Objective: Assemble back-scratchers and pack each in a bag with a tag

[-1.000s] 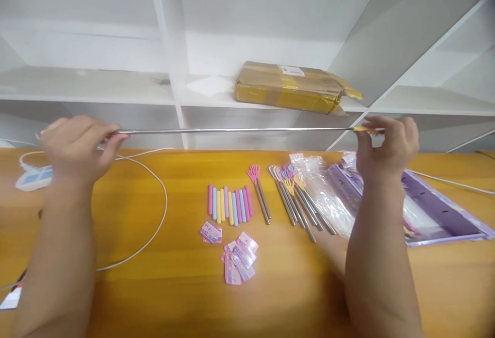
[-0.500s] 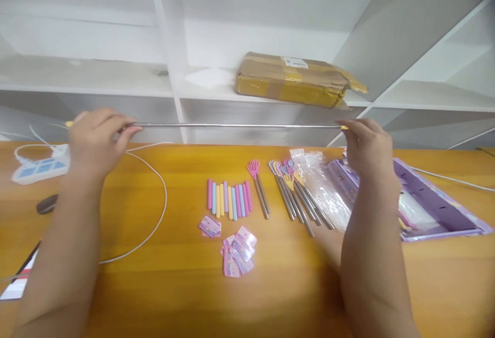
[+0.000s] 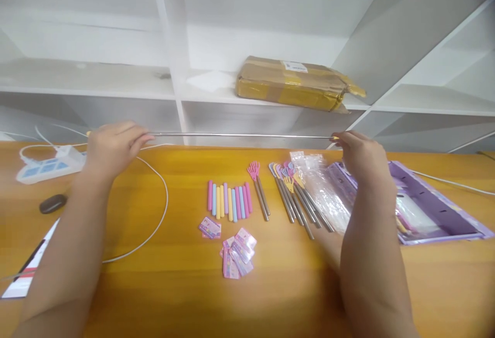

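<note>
A thin telescopic metal rod (image 3: pixel 240 135) is stretched level above the orange table (image 3: pixel 178 286). My left hand (image 3: pixel 114 147) is closed round its left end, where a bit of yellow shows. My right hand (image 3: pixel 361 155) pinches the right end, which has a small yellow tip. Below the rod lie a row of pastel handle sleeves (image 3: pixel 229 201), a pink-headed collapsed rod pair (image 3: pixel 259 193) and a bunch of collapsed rods with coloured claw heads (image 3: pixel 299 196).
Small pink printed cards (image 3: pixel 235 253) lie near the front. Clear plastic bags (image 3: pixel 323 186) and a purple box (image 3: pixel 436 209) sit at right. A white power strip (image 3: pixel 50 165), its cable (image 3: pixel 157 224), a dark mouse (image 3: pixel 52 203) are at left. A taped cardboard parcel (image 3: pixel 296 84) rests on the white shelf.
The rod has become shorter: both hands have moved inward toward each other, and slightly lower, keeping their grip on its ends.
</note>
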Demonstrator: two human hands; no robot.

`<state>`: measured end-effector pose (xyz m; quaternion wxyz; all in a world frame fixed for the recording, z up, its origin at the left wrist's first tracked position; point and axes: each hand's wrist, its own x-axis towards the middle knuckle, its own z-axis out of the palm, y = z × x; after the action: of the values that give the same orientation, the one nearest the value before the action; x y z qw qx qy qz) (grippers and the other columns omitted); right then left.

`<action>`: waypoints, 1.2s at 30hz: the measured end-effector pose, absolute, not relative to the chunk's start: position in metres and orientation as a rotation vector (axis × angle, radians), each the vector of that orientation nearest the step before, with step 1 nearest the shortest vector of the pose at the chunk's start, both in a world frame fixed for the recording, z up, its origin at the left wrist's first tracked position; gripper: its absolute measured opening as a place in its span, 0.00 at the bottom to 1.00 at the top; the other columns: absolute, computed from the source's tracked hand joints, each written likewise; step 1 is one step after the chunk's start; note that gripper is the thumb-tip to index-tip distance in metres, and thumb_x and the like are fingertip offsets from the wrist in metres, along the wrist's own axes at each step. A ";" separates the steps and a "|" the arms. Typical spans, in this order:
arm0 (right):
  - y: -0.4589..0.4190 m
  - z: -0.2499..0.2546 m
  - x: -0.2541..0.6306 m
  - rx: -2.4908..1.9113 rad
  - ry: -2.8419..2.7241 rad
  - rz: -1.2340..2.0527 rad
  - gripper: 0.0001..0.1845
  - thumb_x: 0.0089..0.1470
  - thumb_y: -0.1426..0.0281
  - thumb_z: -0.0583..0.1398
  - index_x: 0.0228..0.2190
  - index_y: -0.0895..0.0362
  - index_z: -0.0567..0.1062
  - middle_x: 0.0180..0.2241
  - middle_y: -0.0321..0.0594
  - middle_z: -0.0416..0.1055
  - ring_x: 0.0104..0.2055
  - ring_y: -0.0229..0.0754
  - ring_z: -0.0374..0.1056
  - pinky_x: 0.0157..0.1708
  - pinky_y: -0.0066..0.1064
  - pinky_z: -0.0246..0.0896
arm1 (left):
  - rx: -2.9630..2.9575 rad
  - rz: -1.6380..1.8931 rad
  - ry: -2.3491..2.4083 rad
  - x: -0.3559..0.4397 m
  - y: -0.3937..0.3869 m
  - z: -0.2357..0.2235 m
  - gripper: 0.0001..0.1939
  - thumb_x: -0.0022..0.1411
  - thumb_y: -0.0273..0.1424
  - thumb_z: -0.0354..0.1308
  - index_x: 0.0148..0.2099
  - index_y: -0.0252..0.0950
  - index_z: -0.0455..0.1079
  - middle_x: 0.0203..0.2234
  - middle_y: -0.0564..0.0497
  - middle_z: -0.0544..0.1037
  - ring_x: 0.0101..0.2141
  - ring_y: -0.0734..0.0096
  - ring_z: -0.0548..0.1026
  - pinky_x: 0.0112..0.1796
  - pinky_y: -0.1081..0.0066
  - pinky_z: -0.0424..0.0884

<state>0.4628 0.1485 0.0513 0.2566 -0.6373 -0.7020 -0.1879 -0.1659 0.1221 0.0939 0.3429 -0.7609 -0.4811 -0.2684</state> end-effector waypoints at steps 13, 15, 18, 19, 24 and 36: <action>0.124 0.074 0.357 -1.505 -2.143 -0.484 0.25 0.59 0.82 0.55 0.53 0.52 0.78 0.43 0.42 0.80 0.41 0.44 0.75 0.35 0.31 0.58 | -2.082 -0.555 -1.347 -0.098 0.098 0.080 0.22 0.79 0.46 0.49 0.39 0.42 0.79 0.31 0.51 0.83 0.28 0.66 0.75 0.27 0.65 0.55; 0.107 0.073 0.300 -1.438 -2.311 -0.479 0.23 0.61 0.82 0.55 0.53 0.53 0.77 0.43 0.45 0.79 0.40 0.46 0.73 0.33 0.32 0.54 | -2.196 -0.530 -1.345 -0.066 0.091 0.064 0.23 0.80 0.45 0.48 0.40 0.41 0.78 0.30 0.49 0.81 0.27 0.66 0.74 0.27 0.65 0.53; 0.087 0.064 0.231 -1.362 -2.551 -0.422 0.16 0.66 0.81 0.54 0.48 0.54 0.77 0.38 0.46 0.77 0.36 0.46 0.70 0.28 0.35 0.46 | -2.307 -0.469 -1.408 -0.032 0.083 0.040 0.26 0.81 0.44 0.44 0.36 0.38 0.76 0.28 0.48 0.78 0.24 0.68 0.71 0.26 0.64 0.50; 0.084 0.061 0.217 -1.355 -2.601 -0.407 0.14 0.66 0.80 0.54 0.46 0.55 0.77 0.37 0.46 0.76 0.35 0.46 0.69 0.27 0.35 0.45 | -2.337 -0.423 -1.430 -0.027 0.082 0.034 0.26 0.81 0.45 0.44 0.36 0.38 0.75 0.28 0.48 0.77 0.23 0.68 0.70 0.26 0.64 0.48; 0.091 0.050 0.212 -1.309 -2.702 -0.361 0.11 0.68 0.80 0.55 0.45 0.56 0.75 0.37 0.44 0.75 0.34 0.44 0.67 0.28 0.35 0.44 | -2.388 -0.296 -1.482 -0.025 0.083 0.031 0.26 0.81 0.45 0.43 0.38 0.38 0.75 0.30 0.47 0.78 0.23 0.66 0.71 0.26 0.64 0.48; 0.104 0.040 0.221 -1.076 -2.604 -0.337 0.13 0.76 0.64 0.55 0.43 0.57 0.76 0.38 0.43 0.75 0.38 0.44 0.66 0.38 0.35 0.50 | -2.504 -0.370 -1.360 -0.032 0.084 0.034 0.17 0.80 0.40 0.48 0.58 0.46 0.76 0.35 0.47 0.80 0.28 0.63 0.74 0.26 0.65 0.55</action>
<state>0.2209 0.1036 0.0405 0.1516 -0.3748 -0.9071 -0.1174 -0.0322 0.0837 0.0338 0.1337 -0.8635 -0.4692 -0.1278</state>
